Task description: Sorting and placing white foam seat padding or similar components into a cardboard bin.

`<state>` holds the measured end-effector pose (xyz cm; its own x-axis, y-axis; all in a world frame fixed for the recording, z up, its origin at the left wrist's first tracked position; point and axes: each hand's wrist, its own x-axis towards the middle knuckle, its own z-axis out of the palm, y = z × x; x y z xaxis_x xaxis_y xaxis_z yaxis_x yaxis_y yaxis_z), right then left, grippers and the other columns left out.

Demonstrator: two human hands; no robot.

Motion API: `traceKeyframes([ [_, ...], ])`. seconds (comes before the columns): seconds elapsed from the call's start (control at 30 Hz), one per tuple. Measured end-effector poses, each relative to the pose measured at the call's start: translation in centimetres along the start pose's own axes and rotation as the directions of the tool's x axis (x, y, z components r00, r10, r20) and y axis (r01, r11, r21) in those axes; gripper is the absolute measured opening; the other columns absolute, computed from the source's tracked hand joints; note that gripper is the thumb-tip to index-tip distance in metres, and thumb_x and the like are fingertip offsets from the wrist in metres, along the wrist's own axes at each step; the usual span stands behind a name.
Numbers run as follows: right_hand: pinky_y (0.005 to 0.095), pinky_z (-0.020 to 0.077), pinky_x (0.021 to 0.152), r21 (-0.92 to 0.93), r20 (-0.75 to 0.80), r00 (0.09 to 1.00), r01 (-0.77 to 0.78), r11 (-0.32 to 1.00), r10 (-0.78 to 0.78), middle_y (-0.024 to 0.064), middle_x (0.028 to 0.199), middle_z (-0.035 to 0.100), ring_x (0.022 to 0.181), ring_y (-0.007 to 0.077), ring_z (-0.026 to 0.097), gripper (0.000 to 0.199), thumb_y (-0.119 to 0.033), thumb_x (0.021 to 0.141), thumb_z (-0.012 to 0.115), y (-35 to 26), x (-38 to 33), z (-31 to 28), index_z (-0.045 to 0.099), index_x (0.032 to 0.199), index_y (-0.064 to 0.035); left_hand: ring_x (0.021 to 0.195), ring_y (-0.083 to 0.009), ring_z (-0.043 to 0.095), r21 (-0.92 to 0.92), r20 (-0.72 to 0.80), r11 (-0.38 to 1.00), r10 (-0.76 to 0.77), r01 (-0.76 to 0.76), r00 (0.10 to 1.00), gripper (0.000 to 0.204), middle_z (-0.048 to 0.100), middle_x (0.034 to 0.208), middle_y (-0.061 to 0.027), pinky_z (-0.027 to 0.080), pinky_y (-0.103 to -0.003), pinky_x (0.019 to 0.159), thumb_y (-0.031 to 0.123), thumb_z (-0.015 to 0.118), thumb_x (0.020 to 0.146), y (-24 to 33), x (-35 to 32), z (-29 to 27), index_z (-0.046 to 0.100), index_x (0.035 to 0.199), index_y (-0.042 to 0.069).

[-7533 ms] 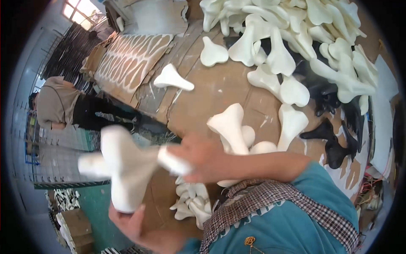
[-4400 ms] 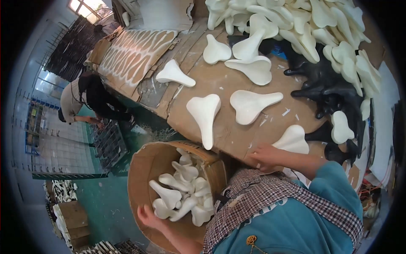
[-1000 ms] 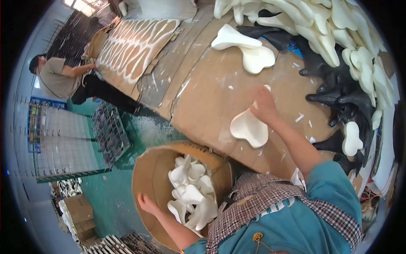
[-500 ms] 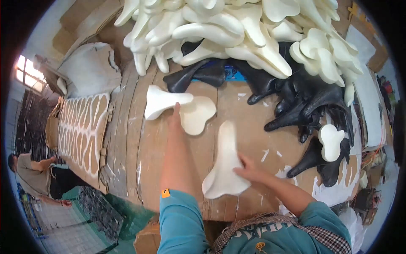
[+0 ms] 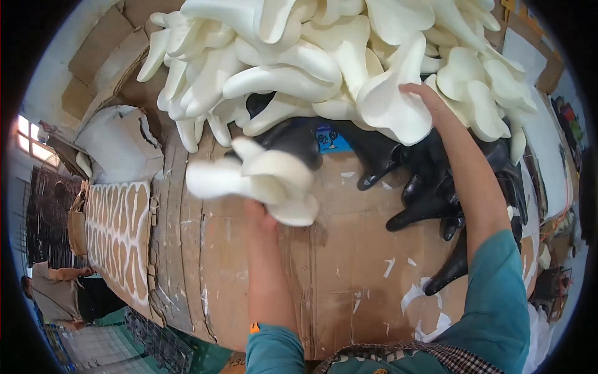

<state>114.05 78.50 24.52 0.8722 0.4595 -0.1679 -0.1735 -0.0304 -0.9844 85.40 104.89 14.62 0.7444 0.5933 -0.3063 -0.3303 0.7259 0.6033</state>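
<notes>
On the cardboard-covered table (image 5: pixel 349 262), your left hand (image 5: pixel 258 215) is closed around a couple of white foam saddle-shaped pieces (image 5: pixel 261 177) and has lifted them off the surface; half a second ago that hand only touched them where they lay flat, so they have gone from lying to carried (they blur, which suggests they are moving fast). Your right hand (image 5: pixel 430 103) has let go of the long white piece it held by the near edge and has reached far up into the heap of white foam pieces (image 5: pixel 324 56), its fingers curled over the edge of one large white piece (image 5: pixel 392 109) lying on top of the black moulded pieces (image 5: pixel 430 187). Judging by this, both hands are now gathering at once. To the left lies a patterned cut-out sheet (image 5: pixel 115 237), and another person (image 5: pixel 59 299) works low at the left edge.
</notes>
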Motion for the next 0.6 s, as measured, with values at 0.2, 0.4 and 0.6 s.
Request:
traceKeyframes([
  [0.2,0.0351,0.0477,0.080,0.032,0.182,0.949,-0.268,0.963,0.258,0.0156,0.103,0.059,0.088,0.0250,0.059,0.063,-0.039,0.069,0.068,-0.3,2.5,-0.1,0.049,0.115,0.0008,0.105,-0.0219,0.051,-0.038,0.213,0.998,-0.050,0.059,0.976,0.035,0.054,0.113,-0.0089,0.044,-0.038,0.090,0.024,0.046,0.087,-6.4,8.8,8.2,0.048,0.117,0.005],
  [0.4,0.0335,0.0438,0.085,-0.071,0.187,0.982,0.049,0.996,-0.035,0.0142,0.114,0.053,0.094,0.0237,0.056,0.068,-0.031,0.070,0.071,3.1,1.7,2.4,0.042,0.122,0.0015,0.103,-0.0241,0.053,-0.156,0.439,0.987,0.114,-0.049,0.891,0.042,0.055,0.114,-0.0081,0.042,-0.041,0.091,0.036,0.046,0.087,-7.7,8.8,8.5,0.048,0.118,0.007],
  [0.6,0.0343,0.0457,0.082,0.348,-0.050,0.984,0.176,0.921,-0.170,0.0162,0.109,0.054,0.095,0.0244,0.056,0.063,-0.034,0.075,0.067,6.2,3.9,2.9,0.041,0.120,0.0033,0.109,-0.0251,0.049,-0.184,0.235,0.983,0.049,-0.005,0.971,0.048,0.052,0.119,-0.0080,0.041,-0.042,0.093,0.041,0.043,0.086,-7.2,9.2,8.2,0.046,0.121,0.008],
])
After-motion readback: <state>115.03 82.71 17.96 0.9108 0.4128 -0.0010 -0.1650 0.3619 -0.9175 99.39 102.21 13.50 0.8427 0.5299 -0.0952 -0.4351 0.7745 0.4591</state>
